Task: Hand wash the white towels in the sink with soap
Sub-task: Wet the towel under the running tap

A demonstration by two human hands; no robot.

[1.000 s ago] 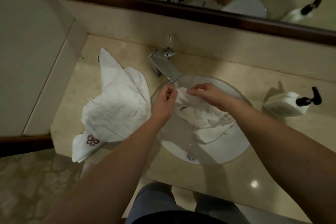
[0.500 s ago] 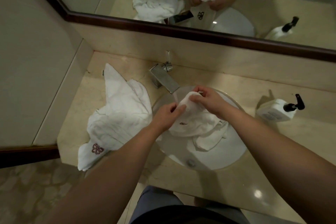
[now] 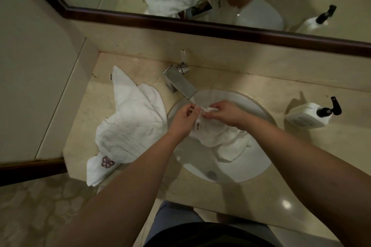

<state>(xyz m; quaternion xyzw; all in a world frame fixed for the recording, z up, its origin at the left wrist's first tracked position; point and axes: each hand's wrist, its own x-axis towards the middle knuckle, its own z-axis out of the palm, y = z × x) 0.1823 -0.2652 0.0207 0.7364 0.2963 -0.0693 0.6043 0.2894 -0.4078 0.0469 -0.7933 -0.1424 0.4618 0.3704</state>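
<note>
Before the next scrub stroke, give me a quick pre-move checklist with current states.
1. Left hand pinches the small white towel: ok.
2. Right hand grips the same towel edge: ok.
3. Towel is over the sink basin, under the faucet spout: ok.
4. Water running from the spout: a thin stream seems to show, cannot tell for sure.
5. Soap on the towel: no lather visible, cannot tell; the soap pump bottle lies tipped on the counter to the right, untouched.
6. Second white towel waits on the counter left of the basin, one corner hanging over the counter edge: not ok, it might slip.
</note>
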